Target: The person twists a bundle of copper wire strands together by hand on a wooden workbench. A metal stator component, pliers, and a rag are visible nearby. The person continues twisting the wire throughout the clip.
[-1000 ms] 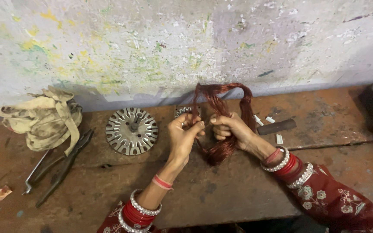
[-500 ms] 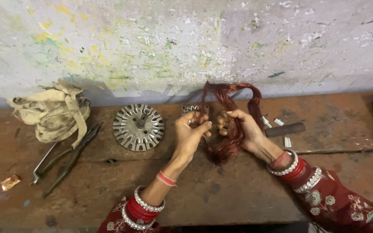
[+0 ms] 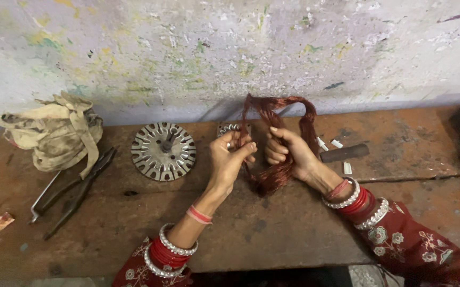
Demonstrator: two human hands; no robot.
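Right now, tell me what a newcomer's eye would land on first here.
First, the loop of reddish copper wire at the middle of the bench, gripped by the right hand while the left hand pinches its strands. Next, the round slotted metal disc lying just left of the hands. Further left sit a bundle of dirty cloth strips by the paint-flecked wall and dark pliers below it.

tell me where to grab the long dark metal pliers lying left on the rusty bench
Probably by the two long handles, coming from above at the near-left end. The dark metal pliers lie flat and slanted, jaws up beside the crumpled beige cloth bundle, while the handles splay out over bare bench, away from both hands.
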